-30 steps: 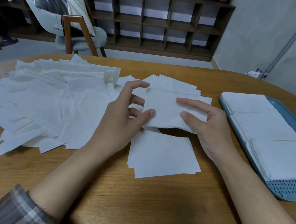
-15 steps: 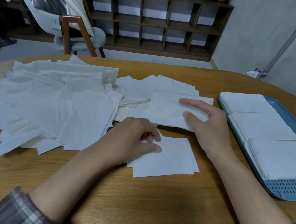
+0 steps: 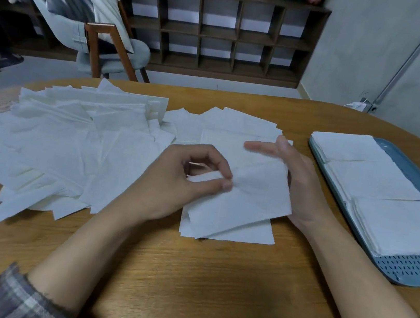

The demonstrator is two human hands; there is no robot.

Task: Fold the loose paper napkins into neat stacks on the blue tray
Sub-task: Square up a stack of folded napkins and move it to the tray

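Note:
A wide heap of loose white napkins (image 3: 74, 144) covers the left and middle of the wooden table. My left hand (image 3: 186, 182) pinches the left edge of one napkin (image 3: 251, 200) between thumb and fingers, lifted and tilted over a small pile of folded napkins (image 3: 233, 233). My right hand (image 3: 295, 182) stands on edge against that napkin's right side, fingers straight and apart. At the right, the blue tray (image 3: 415, 271) carries three neat stacks of folded napkins (image 3: 374, 180) in a row.
The bare wooden table (image 3: 184, 285) spreads out in front of me. Behind the table stand a grey chair (image 3: 105, 48) with wooden legs and a dark cubby shelf (image 3: 222, 32). A grey wall is at the right.
My left hand went from resting on the small pile to pinching a napkin and lifting it over that pile. My right hand turned up on edge beside it.

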